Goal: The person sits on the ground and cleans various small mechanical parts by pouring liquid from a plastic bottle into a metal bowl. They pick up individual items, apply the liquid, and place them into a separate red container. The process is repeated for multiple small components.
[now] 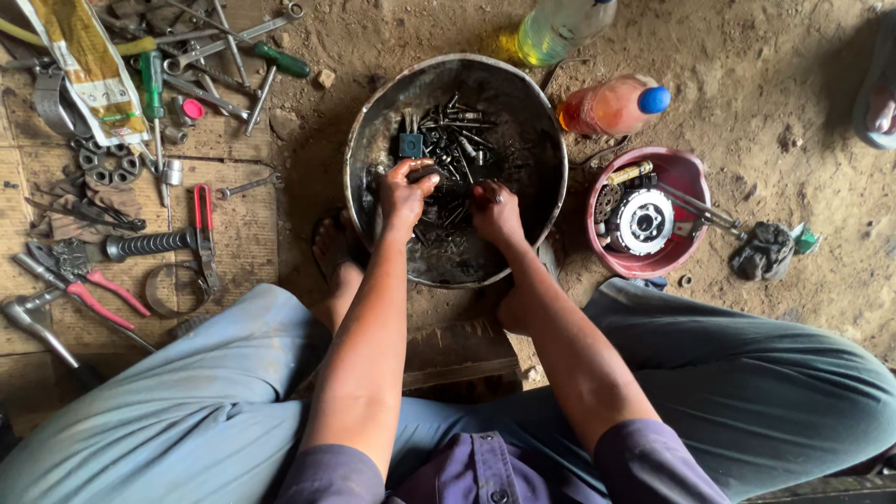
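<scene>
Nearest the camera, a purple shirt and two bent knees in grey-blue trousers are seen, with both bare forearms stretched forward between them. A bare foot (333, 250) is planted on the dirt floor (765, 84) just below the rim of a wide, blackened metal basin (366, 131).

Both hands are sunk in the basin, among a heap of dark, oily bolts (457, 140) and small metal parts. The left hand (403, 194) is curled shut, its fingertips pinched around a small dark part at the top of the fist. The right hand (496, 213) is turned knuckles up with its fingers bent down into the pile; whether anything is gripped in it cannot be told.

To the right of the basin, just beside it, a red plastic bowl (693, 173) is set, holding a round silver clutch part and a few long tools. A dark rag (763, 250) lies next to that bowl.

On the left, flattened cardboard (245, 224) is spread, covered with tools: red-handled pliers (82, 285), a wrench (247, 187), a green-handled screwdriver (280, 61) and a bearing ring.

Farthest off, an orange bottle with a blue cap (611, 105) is lying on its side by the basin's upper right rim, and a yellow-green bottle (560, 28) lies beyond it.
</scene>
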